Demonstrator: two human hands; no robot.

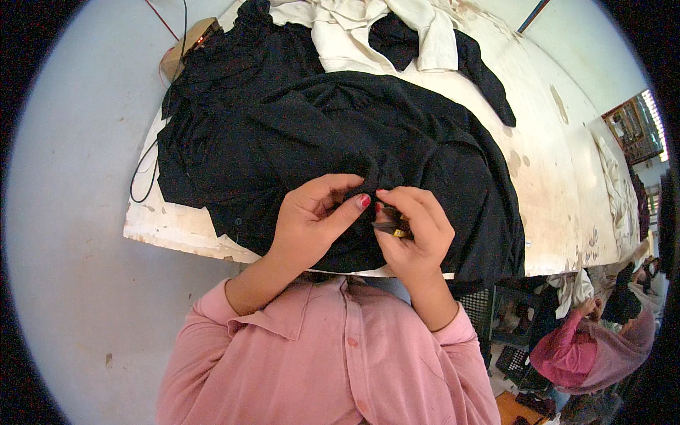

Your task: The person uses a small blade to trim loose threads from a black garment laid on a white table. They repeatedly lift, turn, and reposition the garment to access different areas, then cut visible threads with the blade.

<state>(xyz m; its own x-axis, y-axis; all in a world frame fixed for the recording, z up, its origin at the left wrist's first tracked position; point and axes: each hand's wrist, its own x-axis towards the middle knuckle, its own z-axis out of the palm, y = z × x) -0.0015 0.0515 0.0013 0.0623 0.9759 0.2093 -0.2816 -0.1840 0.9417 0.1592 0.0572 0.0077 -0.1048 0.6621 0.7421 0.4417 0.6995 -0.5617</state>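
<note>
A large black cloth garment [283, 142] lies spread and rumpled over the table in front of me. My left hand [317, 211] pinches a fold of it between thumb and fingers. Close beside it, my right hand [416, 225] also has thumb and forefinger at the same fold. Tucked in the right palm is a small pair of thread snips [392, 227] with dark blades and a bit of yellow. The fingertips nearly meet, and what exactly lies between them is too small to make out.
The white worn table [559, 212] extends to the right. White garments [386, 35] and a black sleeve [489, 81] lie at the far side. A small box [190, 48] with cables stands at the far left corner. Another person [595, 347] works at right, near dark crates [513, 363].
</note>
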